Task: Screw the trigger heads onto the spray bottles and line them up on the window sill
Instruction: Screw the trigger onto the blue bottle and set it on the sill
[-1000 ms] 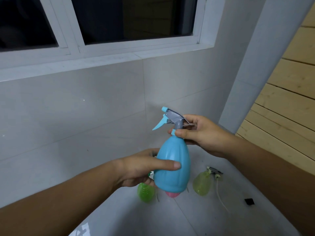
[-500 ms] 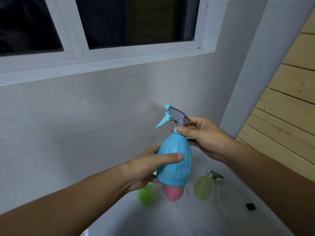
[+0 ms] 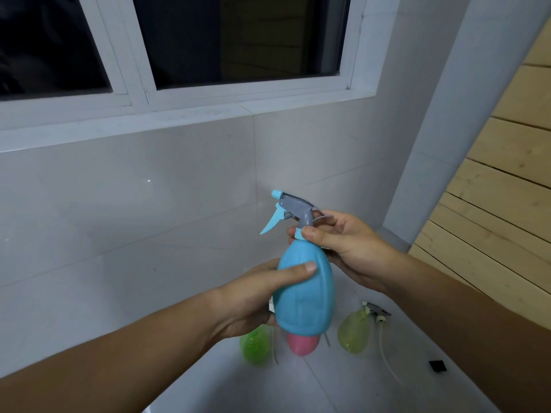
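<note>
Currently both hands grip the blue bottle (image 3: 304,293): left hand (image 3: 253,299) its body, right hand (image 3: 348,248) its neck collar.

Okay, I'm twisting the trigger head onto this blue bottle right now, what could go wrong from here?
The trigger head could go on crooked while the blue bottle tilts in your left hand. If either grip slips, it likely drops onto the pink bottle and green bottle on the floor below.
</note>
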A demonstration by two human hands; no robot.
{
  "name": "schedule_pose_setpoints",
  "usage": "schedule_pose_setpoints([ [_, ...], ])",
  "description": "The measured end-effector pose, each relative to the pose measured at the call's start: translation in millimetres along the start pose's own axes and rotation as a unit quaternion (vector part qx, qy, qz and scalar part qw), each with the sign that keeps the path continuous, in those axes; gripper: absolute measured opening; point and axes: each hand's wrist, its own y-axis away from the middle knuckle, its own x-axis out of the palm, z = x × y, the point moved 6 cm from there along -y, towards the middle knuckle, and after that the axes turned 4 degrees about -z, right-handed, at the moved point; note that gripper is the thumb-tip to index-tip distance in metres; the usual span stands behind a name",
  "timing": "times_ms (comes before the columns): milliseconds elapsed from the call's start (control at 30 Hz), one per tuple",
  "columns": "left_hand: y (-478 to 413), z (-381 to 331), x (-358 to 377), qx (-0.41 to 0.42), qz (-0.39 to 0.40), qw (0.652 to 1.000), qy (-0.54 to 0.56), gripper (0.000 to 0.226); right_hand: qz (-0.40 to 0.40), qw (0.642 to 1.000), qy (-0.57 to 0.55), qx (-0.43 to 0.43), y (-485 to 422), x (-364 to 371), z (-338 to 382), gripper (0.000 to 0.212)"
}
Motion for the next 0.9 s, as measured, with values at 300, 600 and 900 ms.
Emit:
schedule_pose_setpoints([
  [300, -1, 1, -1, 0.002, -0.002, 1.000, -0.012, 0.069, 0.003, 1.000, -0.004, 0.006, -3, 1, -3, 0.020],
  [600, -1, 1, -4, -0.001, 0.020, 1.000, 0.023, 0.066, -0.003, 1.000, -0.020, 0.002, -4, -2, -3, 0.015],
  [900, 2, 1, -4, -0.010, 0.146, 0.987, 0.065, 0.084, 0.042, 0.995, -0.092, 0.009, 0, 10, 0, 0.015],
])
